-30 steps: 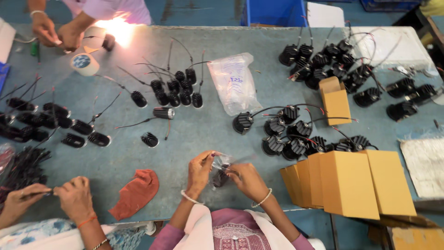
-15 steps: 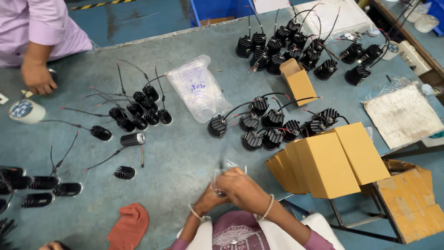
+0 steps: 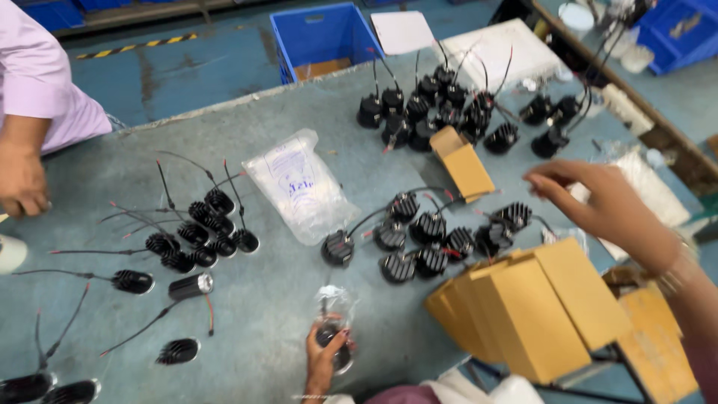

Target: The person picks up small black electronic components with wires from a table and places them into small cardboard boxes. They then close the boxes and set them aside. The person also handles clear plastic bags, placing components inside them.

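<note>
My left hand (image 3: 323, 357) is at the table's near edge, gripping a small black round lamp part wrapped in a clear plastic bag (image 3: 333, 320). My right hand (image 3: 598, 203) is stretched out to the right with fingers spread and nothing in it, hovering above a cluster of black finned lamp bodies (image 3: 434, 238) and behind a row of flat tan cardboard boxes (image 3: 532, 305). A small open tan box (image 3: 464, 161) lies beyond that cluster.
More black lamp bodies with wires sit at the far middle (image 3: 441, 106) and at the left (image 3: 196, 232). A clear plastic bag (image 3: 299, 184) lies mid-table. A blue bin (image 3: 323, 39) stands beyond the table. Another person's hand (image 3: 22, 184) rests at the left edge.
My right hand has let go of the bagged part and reached up and to the right over the boxes. The left hand keeps the bagged part. The view has shifted rightward.
</note>
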